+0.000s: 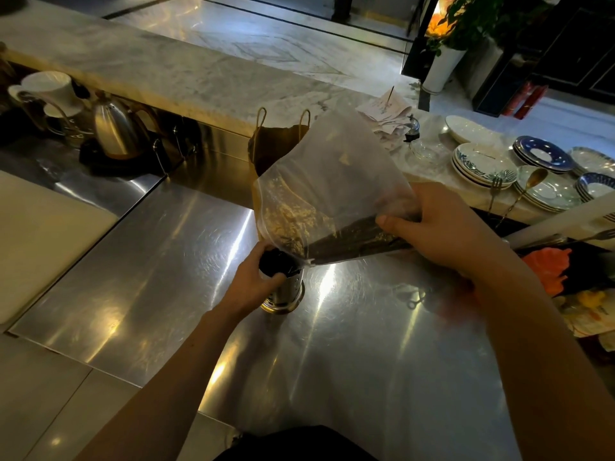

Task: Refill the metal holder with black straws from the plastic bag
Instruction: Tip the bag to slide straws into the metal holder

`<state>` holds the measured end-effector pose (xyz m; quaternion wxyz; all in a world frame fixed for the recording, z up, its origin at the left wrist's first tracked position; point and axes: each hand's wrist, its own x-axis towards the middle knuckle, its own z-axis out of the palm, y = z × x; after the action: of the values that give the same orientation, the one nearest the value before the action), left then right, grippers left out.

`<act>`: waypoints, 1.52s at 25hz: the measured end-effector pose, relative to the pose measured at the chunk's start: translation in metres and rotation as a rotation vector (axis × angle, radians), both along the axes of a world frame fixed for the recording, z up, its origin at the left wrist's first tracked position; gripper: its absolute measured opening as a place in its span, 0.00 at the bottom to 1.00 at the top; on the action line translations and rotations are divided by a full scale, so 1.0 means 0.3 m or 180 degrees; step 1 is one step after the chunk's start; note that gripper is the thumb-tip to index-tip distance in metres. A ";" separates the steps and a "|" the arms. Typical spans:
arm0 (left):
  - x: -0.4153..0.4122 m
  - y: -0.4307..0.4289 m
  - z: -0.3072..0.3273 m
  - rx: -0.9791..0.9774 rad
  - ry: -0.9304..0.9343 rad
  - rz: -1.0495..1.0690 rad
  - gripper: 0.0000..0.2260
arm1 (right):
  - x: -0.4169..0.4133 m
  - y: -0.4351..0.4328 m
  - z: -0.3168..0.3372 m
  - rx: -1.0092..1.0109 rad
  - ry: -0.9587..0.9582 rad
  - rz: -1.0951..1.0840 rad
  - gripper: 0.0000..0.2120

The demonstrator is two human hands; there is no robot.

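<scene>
Curling my left hand (253, 283) round the holder (290, 289) on the bench (159, 261), I squeeze the bag (327, 181) in my right hand (444, 226), straws (352, 240) inside slanting from it down to the holder's mouth.

The metal holder (286, 291) stands mid-worktop (166, 277), the plastic bag (326, 181) just above it, a kettle (114, 128) far left, plates (482, 164) far right.

Gripped by your left hand (253, 284), the perforated metal holder (287, 291) stands upright. From your right hand (442, 227) the clear plastic bag (329, 181) slants down to its rim, black straws (352, 239) bunched along the bottom.
</scene>
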<state>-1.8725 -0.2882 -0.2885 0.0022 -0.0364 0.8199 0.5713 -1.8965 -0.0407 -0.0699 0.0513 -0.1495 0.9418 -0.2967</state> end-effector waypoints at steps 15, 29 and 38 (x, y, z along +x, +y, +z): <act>-0.001 0.036 -0.020 -0.0162 0.0179 0.0441 0.27 | -0.061 -0.093 0.060 0.0551 -0.0035 0.0237 0.18; -0.026 0.037 -0.052 -0.0323 0.0096 0.0532 0.21 | -0.069 -0.157 0.108 0.0670 -0.0019 0.0578 0.12; -0.021 0.036 -0.043 -0.0408 0.0159 0.0553 0.15 | -0.080 -0.184 0.121 0.0753 -0.0074 0.0657 0.13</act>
<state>-1.8786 -0.2773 -0.3013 -0.0701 -0.0931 0.8483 0.5165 -1.9206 -0.0960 -0.0336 0.1097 -0.2349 0.9492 -0.1785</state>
